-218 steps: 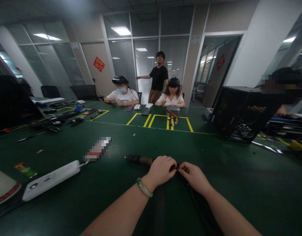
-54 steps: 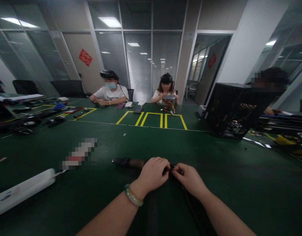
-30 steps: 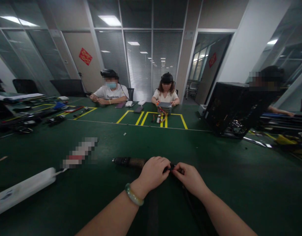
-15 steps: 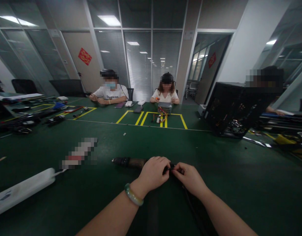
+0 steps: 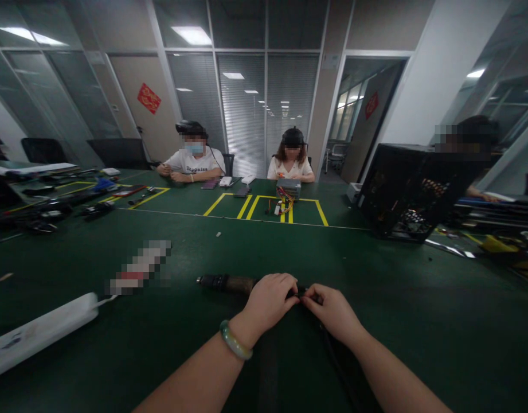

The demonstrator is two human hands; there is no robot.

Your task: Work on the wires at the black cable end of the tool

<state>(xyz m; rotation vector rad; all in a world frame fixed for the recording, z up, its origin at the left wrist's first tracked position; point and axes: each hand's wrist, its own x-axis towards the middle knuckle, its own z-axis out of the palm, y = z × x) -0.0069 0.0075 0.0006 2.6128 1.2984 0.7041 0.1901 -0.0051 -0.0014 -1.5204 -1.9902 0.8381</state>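
Observation:
Lying across the green table in front of me is what looks like a corded electric screwdriver [image 5: 235,284], with a dark grip and a metal tip facing left. My left hand [image 5: 270,295], a jade-coloured bangle on its wrist, is closed over the rear part of the tool. Close beside it on the right, my right hand [image 5: 330,307] pinches at the tool's rear end, where the black cable [image 5: 332,353] joins. Fingers hide the joint itself. From there the cable runs down toward the bottom edge, partly under my right forearm.
A white power strip [image 5: 44,332] lies at the left. Two people sit across the table, one behind a power supply unit [image 5: 288,188] with loose wires. A black computer case [image 5: 401,192] stands at the right, with another person behind it. Dark parts [image 5: 44,209] crowd the far left.
Both hands stay almost where they were, with only slight finger movement at the tool's rear end. Across the table, the person behind the power supply has brought their hands closer together.

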